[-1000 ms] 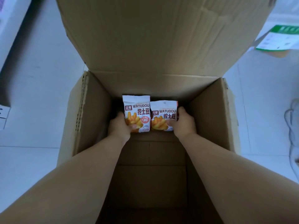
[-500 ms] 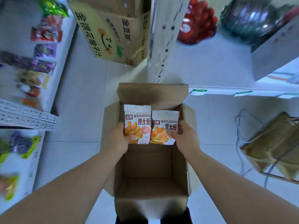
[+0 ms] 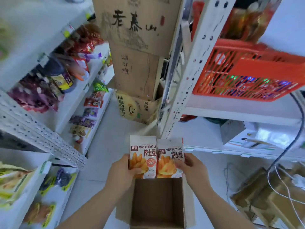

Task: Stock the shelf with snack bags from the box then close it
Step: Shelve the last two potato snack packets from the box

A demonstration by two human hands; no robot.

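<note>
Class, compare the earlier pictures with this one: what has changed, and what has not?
The left hand and right hand raised the left bag and right bag out of the box; the camera lifted too, so shelves now show. Unchanged: each hand grips its own bag, side by side; box open.

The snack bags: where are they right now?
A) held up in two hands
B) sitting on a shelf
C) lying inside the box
A: the left hand holds the left bag and the right hand holds the right bag, above the box.
</note>
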